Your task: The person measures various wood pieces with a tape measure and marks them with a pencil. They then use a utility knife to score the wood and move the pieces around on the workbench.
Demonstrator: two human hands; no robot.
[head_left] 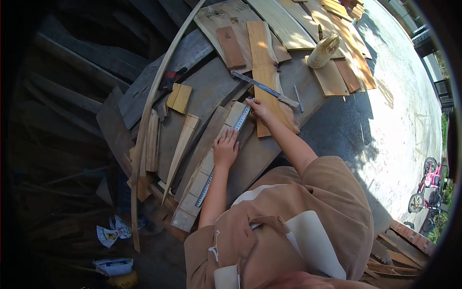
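Observation:
A narrow pale plank (195,187) with several lines marked across it lies diagonally on the workbench. Along its right edge rests a steel ruler (204,191). My left hand (225,148) lies on the plank and ruler with its fingers stretched out, covering the ruler's middle. At the far end, my right hand (260,110) pinches the ruler's tip between thumb and fingers. Just beyond that hand, a try square (262,86) with a wooden handle lies across a wavy-edged yellowish board (262,60). A pen or pencil (299,98) sits to the right of the square.
Left of the plank are a tapered wood piece (182,147), a small yellow block (179,98) and a long curved strip (153,91). A pale bottle-like container (323,51) stands on boards at the upper right. Bicycles (426,188) stand on the sunlit concrete.

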